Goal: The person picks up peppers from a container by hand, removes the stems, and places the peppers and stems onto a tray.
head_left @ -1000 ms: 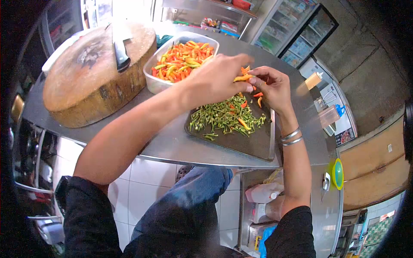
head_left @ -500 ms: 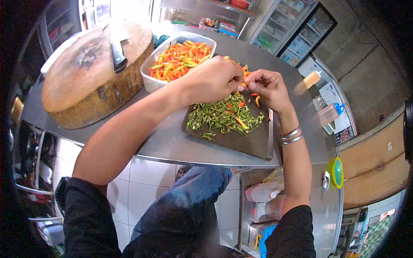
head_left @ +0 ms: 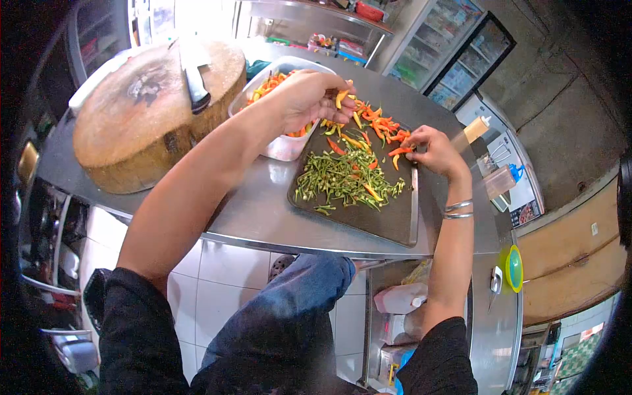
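Note:
My left hand (head_left: 317, 100) is curled, palm partly up, around a few chili peppers, with a yellow-orange chili (head_left: 341, 99) showing at its fingers. It is over the edge of a clear plastic tub (head_left: 284, 150) of orange, red and yellow chilies. At the tray's right side, the thumb and fingers of my right hand (head_left: 434, 153) pinch an orange-red chili (head_left: 399, 151). The dark metal tray (head_left: 388, 227) bears a heap of green stems (head_left: 339, 176) with several chilies mixed in. Loose orange chilies (head_left: 380, 123) lie along its far side.
A thick round wooden chopping block (head_left: 131, 125) stands at the left, with a dark-handled knife (head_left: 196, 89) on it. On the steel table's right are a squeeze bottle (head_left: 475, 128), a clear container with a blue lid (head_left: 503, 179) and a yellow-green bowl (head_left: 514, 268).
My hands were together over the tray. Now they are apart: my left hand has moved left toward the tub, and my right hand has moved right and down to the loose chilies.

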